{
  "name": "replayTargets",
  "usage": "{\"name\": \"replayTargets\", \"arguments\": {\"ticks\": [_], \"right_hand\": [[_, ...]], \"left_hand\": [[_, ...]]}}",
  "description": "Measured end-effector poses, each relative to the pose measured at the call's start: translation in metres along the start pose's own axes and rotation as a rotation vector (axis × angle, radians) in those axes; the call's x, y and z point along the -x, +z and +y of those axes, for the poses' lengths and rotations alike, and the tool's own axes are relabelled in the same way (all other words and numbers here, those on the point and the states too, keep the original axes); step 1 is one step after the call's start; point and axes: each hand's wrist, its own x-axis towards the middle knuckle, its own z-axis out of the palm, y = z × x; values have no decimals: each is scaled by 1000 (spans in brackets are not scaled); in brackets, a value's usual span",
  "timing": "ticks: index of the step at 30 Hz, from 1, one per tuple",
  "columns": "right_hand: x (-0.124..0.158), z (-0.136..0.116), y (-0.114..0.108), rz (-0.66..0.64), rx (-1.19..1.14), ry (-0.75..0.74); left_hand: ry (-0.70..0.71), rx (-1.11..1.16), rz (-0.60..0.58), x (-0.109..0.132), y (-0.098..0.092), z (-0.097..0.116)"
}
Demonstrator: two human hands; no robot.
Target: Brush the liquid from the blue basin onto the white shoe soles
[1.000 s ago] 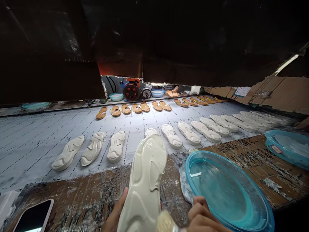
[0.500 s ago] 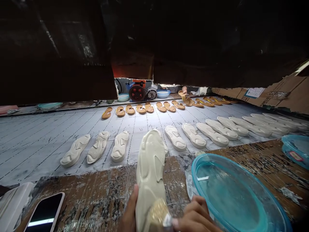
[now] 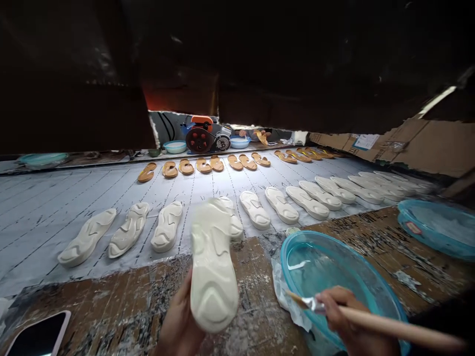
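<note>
White sole [image 3: 213, 267] fills cupped left hand [image 3: 181, 319]; right hand [image 3: 347, 316] clenches brush [image 3: 393, 325].

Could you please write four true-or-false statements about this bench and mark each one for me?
1. The left hand holds a white sole. True.
2. The left hand holds the brush. False: the right hand holds the brush.
3. The phone lies left of the nearest blue basin. True.
4. The tan shoe pieces are nearer than the row of white soles. False: the tan shoe pieces lie beyond the row of white soles.
</note>
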Motion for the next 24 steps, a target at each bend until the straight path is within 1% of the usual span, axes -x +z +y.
{"name": "replayTargets", "arguments": {"ticks": [1, 2, 3, 5, 6, 8, 10, 13, 18, 19, 20, 21, 22, 24], "right_hand": [[-2, 10, -2, 13, 47, 79], [-3, 19, -2, 5, 88, 128], [-5, 27, -2, -14, 120, 158], [-9, 40, 2, -68, 164, 206], [-11, 44, 4, -89, 177, 223], [-13, 47, 9, -124, 185, 240], [-13, 44, 11, -149, 173, 252], [-12, 35, 7, -161, 129, 274], [-11, 25, -8, -88, 34, 307], [-10, 21, -9, -74, 3, 288], [-9, 16, -8, -65, -44, 238], [-9, 9, -7, -61, -106, 157], [-7, -1, -4, -60, -176, 50], [-5, -23, 4, -86, -318, -219]], "left_hand": [[92, 21, -13, 1, -6, -4], [124, 41, -45, 0, -14, -9], [77, 54, -85, 0, -22, -16], [-127, 59, -171, -4, -39, -29], [-209, 52, -188, -7, -45, -36], [-309, 64, -177, -12, -52, -46], [-318, 102, -128, -15, -52, -50], [-333, 115, -35, -16, -43, -47], [-384, 80, 35, -17, -24, -37], [-381, 70, 48, -17, -19, -35], [-370, 54, 63, -18, -13, -34], [-359, 33, 70, -18, -7, -33], [-340, 5, 71, -17, -1, -32], [-299, -52, 63, -15, 11, -31]]}}
